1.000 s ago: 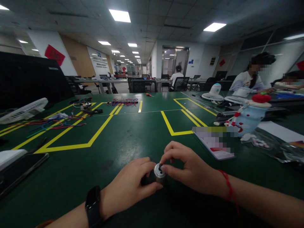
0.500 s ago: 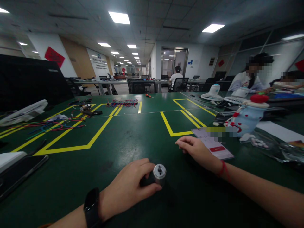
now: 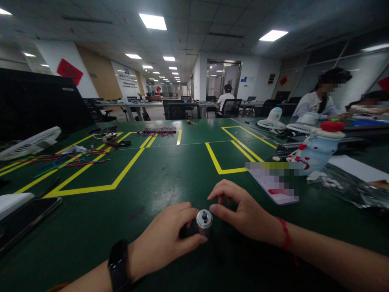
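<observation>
A small silver cylindrical motor (image 3: 204,221) stands upright on the green table (image 3: 170,178), its round top with a short shaft facing up. Thumb and fingers of my left hand (image 3: 170,231) close around it from the left side. A dark band is on that wrist. My right hand (image 3: 237,205) hovers just to the right and beyond the motor, thumb and fingers apart with nothing between them. It does not touch the motor. Behind my right hand lies a flat phone-like slab (image 3: 273,184), partly blurred out.
Yellow tape (image 3: 129,168) marks outlines on the table. Loose wires (image 3: 75,158) and a wire bundle (image 3: 158,132) lie to the left and back. A dark phone (image 3: 30,223) is at the left edge. A blue cup (image 3: 322,152) and fans (image 3: 271,120) stand right; a person (image 3: 322,99) sits beyond.
My right hand has moved left and toward me, from beside the phone-like slab to near the motor, and its fingers have spread. My left hand and the motor stay put.
</observation>
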The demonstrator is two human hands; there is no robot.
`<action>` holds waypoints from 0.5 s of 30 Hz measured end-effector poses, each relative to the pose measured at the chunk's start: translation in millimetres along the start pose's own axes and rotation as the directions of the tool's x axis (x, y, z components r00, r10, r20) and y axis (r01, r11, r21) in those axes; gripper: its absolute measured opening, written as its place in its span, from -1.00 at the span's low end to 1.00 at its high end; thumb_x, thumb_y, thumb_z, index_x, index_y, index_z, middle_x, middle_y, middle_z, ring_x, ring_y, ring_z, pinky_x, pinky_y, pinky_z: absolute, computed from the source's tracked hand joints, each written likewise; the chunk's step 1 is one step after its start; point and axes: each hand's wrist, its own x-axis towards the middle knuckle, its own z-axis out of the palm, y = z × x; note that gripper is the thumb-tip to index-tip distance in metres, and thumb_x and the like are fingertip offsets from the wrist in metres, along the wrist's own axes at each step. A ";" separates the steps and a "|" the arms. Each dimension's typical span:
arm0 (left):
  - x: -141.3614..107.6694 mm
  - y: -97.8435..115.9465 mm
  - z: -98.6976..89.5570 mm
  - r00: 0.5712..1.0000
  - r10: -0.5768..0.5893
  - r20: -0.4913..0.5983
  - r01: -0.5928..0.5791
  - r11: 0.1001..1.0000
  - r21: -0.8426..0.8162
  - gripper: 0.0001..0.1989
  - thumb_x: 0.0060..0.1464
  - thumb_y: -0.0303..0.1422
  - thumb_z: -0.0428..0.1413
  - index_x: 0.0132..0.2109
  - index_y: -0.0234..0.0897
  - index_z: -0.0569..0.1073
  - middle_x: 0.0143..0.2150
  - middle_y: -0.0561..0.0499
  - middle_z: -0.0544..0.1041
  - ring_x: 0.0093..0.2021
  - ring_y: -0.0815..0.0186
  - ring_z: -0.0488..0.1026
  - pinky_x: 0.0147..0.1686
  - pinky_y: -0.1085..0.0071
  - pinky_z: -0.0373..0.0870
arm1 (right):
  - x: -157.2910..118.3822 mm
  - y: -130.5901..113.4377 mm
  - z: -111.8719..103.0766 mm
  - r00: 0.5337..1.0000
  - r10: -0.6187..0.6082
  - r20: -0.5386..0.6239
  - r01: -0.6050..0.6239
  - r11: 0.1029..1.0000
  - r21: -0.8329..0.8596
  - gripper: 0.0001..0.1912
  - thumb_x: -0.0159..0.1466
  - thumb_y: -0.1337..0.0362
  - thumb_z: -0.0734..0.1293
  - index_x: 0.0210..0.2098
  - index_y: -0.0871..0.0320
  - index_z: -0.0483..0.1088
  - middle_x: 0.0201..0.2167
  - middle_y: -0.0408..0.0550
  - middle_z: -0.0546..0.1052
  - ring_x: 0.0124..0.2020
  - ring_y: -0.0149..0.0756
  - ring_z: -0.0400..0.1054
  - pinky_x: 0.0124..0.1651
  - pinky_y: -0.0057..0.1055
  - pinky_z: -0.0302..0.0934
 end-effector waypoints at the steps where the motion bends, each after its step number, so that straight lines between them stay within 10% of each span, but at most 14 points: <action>1: 0.1 -0.5 0.5 1.000 0.001 0.000 -0.001 1.000 0.002 -0.81 0.20 -0.21 0.15 -0.22 -0.24 0.40 -0.29 0.05 0.39 -0.31 0.28 0.32 -0.33 0.40 0.19 | -0.1 -6.2 4.1 1.000 -0.023 0.004 0.023 1.000 0.008 -0.87 0.24 0.24 0.39 -0.23 0.13 0.46 -0.23 -0.08 0.42 -0.23 -0.32 0.31 -0.17 -0.37 0.23; 8: -0.6 0.4 0.4 1.000 -0.003 -0.005 0.003 1.000 0.005 -0.81 0.19 -0.21 0.15 -0.23 -0.24 0.40 -0.30 0.05 0.39 -0.33 0.29 0.32 -0.34 0.40 0.20 | 2.7 -10.3 -2.9 0.995 0.088 -0.045 -0.082 0.989 0.127 -0.85 0.30 0.19 0.33 -0.32 0.14 0.45 -0.33 -0.11 0.40 -0.30 -0.35 0.30 -0.25 -0.41 0.22; 15: -2.6 1.1 -1.0 1.000 -0.019 0.001 0.019 1.000 -0.004 -0.81 0.19 -0.21 0.15 -0.23 -0.24 0.40 -0.29 0.06 0.39 -0.31 0.29 0.31 -0.35 0.41 0.17 | -9.7 7.9 -12.6 0.952 0.033 0.305 0.023 0.984 -0.178 -0.91 0.20 0.28 0.41 -0.30 0.14 0.54 -0.26 -0.06 0.44 -0.22 -0.27 0.31 -0.15 -0.32 0.22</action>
